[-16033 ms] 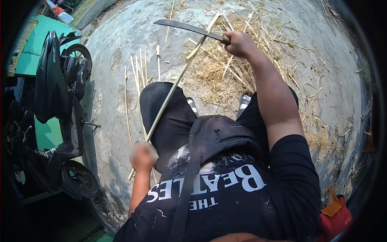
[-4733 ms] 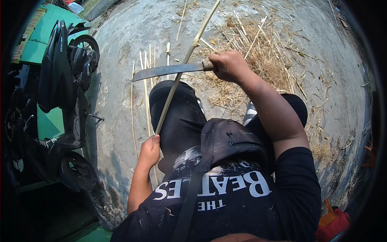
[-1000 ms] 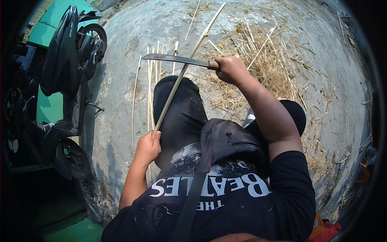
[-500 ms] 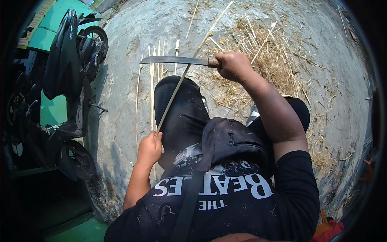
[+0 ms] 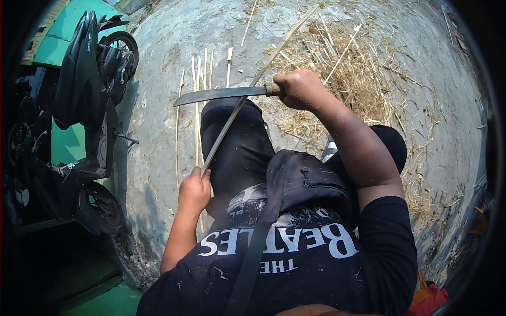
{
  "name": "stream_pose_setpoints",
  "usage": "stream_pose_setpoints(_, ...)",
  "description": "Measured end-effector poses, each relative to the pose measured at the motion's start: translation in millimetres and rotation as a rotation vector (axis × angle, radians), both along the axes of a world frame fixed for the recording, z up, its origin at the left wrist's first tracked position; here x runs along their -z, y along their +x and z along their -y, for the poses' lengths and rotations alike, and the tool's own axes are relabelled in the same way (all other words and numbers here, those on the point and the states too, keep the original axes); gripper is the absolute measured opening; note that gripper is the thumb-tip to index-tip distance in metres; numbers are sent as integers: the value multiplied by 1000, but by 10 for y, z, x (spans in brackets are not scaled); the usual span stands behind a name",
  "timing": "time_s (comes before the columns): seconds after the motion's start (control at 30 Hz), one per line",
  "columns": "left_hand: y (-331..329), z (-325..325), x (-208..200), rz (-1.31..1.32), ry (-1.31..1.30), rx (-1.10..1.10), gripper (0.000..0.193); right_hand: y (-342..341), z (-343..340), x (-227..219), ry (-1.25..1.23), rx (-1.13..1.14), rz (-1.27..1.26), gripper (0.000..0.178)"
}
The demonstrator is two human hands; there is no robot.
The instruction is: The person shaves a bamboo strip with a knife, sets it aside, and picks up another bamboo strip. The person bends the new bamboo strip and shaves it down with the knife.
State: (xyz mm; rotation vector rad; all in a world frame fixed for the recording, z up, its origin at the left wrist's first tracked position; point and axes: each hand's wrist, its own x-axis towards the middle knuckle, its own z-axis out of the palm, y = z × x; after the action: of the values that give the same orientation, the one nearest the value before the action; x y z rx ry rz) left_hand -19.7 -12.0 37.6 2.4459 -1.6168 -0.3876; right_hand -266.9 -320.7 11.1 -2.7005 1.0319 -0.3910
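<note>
My left hand (image 5: pixel 195 190) is closed around the lower end of a long pale bamboo strip (image 5: pixel 226 126). From there the strip slants up and right across my left thigh, its far end out over the ground. My right hand (image 5: pixel 300 89) grips the wooden handle of a machete (image 5: pixel 219 95). Its long, slightly curved blade points left and lies across the strip near my left knee. Whether the edge bites into the strip cannot be made out.
Several thin strips (image 5: pixel 197 121) lie on the concrete (image 5: pixel 153 126) beyond and left of my left leg. A pile of straw-coloured shavings (image 5: pixel 358 89) spreads at the right. A black motorbike (image 5: pixel 84 79) stands at the left by a green wall. A black bag (image 5: pixel 311 179) rests on my lap.
The machete has slid slightly toward me and left along the strip, its tip dipping lower. The strip's far end has shifted a little right. My left hand has barely moved.
</note>
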Motion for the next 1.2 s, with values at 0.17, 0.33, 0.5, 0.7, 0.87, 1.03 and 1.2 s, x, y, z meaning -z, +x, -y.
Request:
stream_pose_setpoints(0.17,10,71,102,-87,-36,2,37,-166,257,317,175,194,84,10)
stream_pose_setpoints(0.33,18,7,59,-56,-5,-19,37,-26,96,-2,25,128,45,10)
stream_pose_setpoints(0.5,1,0,150,-22,-61,-15,34,1,125,139,4,110,78,12)
stream_pose_setpoints(0.7,37,32,25,54,-18,-13,33,-352,488,157,193,417,18,16)
stream_pose_setpoints(0.87,16,37,70,8,-21,-8,34,-174,215,53,5,234,106,11)
stream_pose_setpoints(1.03,44,45,104,-24,-27,9,40,-95,124,22,-114,38,100,10)
stream_pose_setpoints(1.2,76,-10,132,-54,-67,47,53,-71,139,-4,-122,46,92,9)
